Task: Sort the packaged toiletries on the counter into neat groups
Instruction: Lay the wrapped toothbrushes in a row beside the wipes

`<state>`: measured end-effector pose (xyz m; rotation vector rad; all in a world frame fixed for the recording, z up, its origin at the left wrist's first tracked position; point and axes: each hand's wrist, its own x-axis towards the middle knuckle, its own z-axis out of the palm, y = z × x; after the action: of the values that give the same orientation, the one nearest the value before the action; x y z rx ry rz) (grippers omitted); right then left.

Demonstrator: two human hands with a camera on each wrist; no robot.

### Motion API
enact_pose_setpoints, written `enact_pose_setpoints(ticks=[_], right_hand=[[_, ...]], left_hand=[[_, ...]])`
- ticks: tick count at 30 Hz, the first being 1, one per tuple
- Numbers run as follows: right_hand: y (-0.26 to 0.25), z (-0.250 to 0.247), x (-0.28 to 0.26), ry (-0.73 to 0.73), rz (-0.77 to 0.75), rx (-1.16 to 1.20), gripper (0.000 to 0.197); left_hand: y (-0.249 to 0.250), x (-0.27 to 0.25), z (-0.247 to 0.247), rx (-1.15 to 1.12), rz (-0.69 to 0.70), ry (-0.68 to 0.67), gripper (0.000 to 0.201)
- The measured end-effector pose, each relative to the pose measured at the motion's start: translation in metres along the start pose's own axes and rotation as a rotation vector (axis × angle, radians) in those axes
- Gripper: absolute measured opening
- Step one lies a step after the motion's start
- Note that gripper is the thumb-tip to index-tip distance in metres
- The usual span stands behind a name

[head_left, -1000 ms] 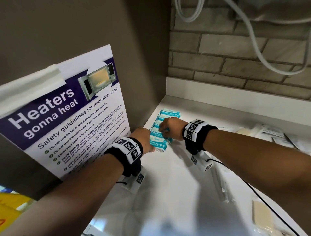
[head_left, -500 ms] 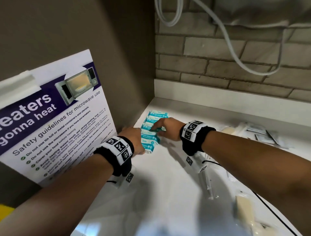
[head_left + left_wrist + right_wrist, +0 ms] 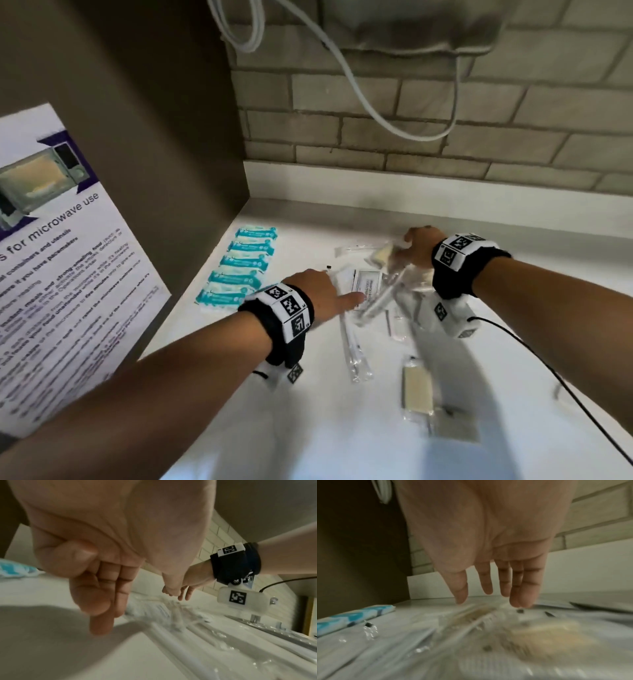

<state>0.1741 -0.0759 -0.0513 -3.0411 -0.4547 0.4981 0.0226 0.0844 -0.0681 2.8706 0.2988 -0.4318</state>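
Observation:
Several blue-and-white packets lie in a neat column by the left wall, also in the right wrist view. To their right is a loose pile of clear wrapped items, one with a white label. My left hand reaches over the pile's near edge, fingers mostly straight and holding nothing. My right hand hovers over the pile's far side. Its straight fingertips reach down to the wrappers, though contact is blurred. A cream item lies beside the right hand.
A long clear packet and cream bars in clear wrap lie nearer me on the white counter. A brown side panel with a microwave poster stands left. A brick wall with a hanging white cable closes the back.
Both hands have left the blue packets and moved right to the pile of clear wrapped items. The blue packets now lie untouched in their column.

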Motion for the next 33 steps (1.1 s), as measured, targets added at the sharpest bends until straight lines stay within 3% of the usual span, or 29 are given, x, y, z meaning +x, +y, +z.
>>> enact_pose_setpoints(ticks=[3,8,12,15,17,19,21,25,27,30,33], right_hand=[[0.013,0.012,0.005,-0.002,0.035,0.048,0.068],[0.009,0.019,0.000,0.001,0.025,0.243,0.077],[0.021,0.017,-0.003,0.027,0.000,0.346,0.091],[0.033,0.012,-0.006,0.115,-0.040,0.437,0.077],[0.040,0.006,-0.008,0.184,-0.078,0.525,0.067],[0.042,-0.001,-0.011,0.213,-0.146,0.657,0.063],[0.040,-0.007,-0.015,0.217,-0.221,0.804,0.063],[0.042,-0.017,-0.022,0.275,-0.306,0.952,0.061],[0.044,-0.019,-0.025,0.273,-0.329,1.042,0.056],[0.048,-0.017,-0.028,0.237,-0.367,1.157,0.045],[0.057,-0.012,-0.030,0.198,-0.358,1.161,0.038]], left_hand=[[0.016,0.007,0.008,-0.039,0.007,-0.057,0.063],[0.017,0.019,0.008,-0.108,-0.059,-0.021,0.030],[0.021,0.019,-0.001,-0.177,-0.109,0.053,0.031],[0.026,0.022,-0.007,-0.379,-0.145,0.157,0.029],[0.035,0.028,-0.007,-0.638,-0.140,0.209,0.026],[0.050,0.030,-0.007,-0.881,-0.121,0.209,0.019],[0.066,0.029,-0.005,-0.976,-0.107,0.198,0.019],[0.093,0.027,0.001,-0.976,-0.046,0.134,0.062],[0.100,0.029,0.002,-0.965,-0.019,0.104,0.072],[0.104,0.035,0.001,-0.817,0.031,0.139,0.049],[0.097,0.044,-0.005,-0.804,-0.034,0.201,0.033]])
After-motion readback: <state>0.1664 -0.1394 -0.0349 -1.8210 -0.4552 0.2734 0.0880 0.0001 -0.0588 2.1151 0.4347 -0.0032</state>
